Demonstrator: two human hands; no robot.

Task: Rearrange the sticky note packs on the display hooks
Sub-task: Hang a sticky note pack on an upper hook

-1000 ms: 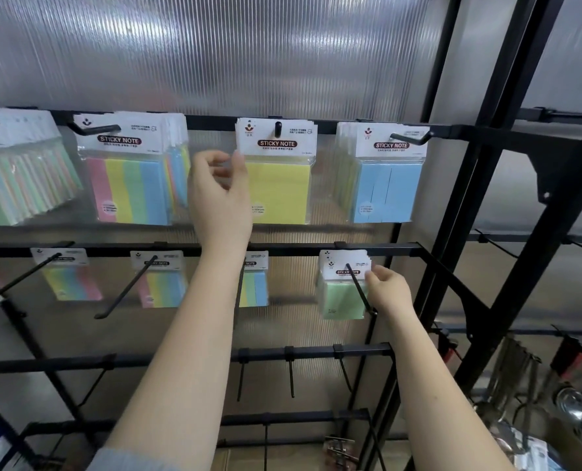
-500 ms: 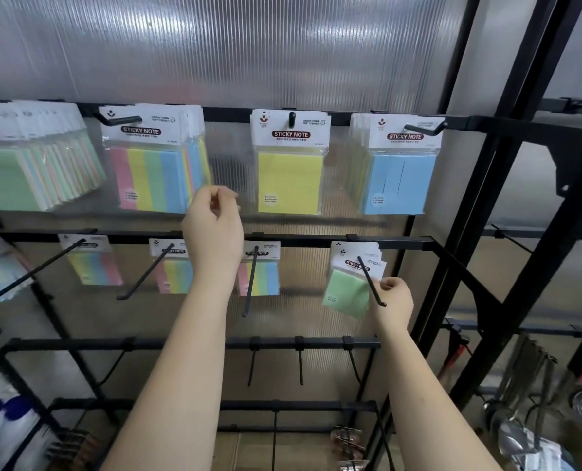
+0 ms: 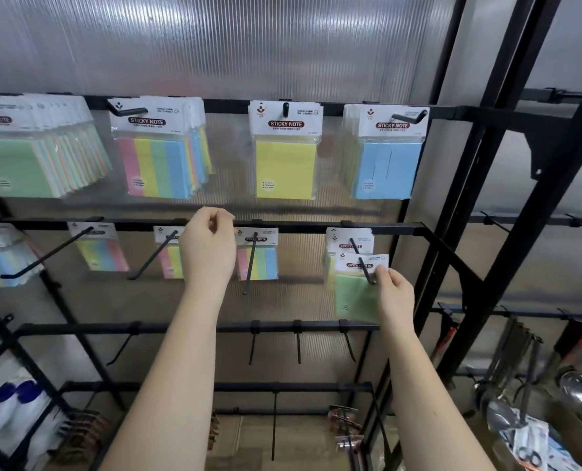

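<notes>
Bare hooks (image 3: 298,341) on the third rail leave open room; packed upper hooks (image 3: 128,110) crowd theirs.

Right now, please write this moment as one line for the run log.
phase: pulling pack off hook | right hand: pinches green sticky note pack at hook tip | left hand: raised, curled, holds nothing

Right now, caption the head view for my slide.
Right hand pinches a green sticky note pack at the hook's tip; left hand raised, empty.
</notes>
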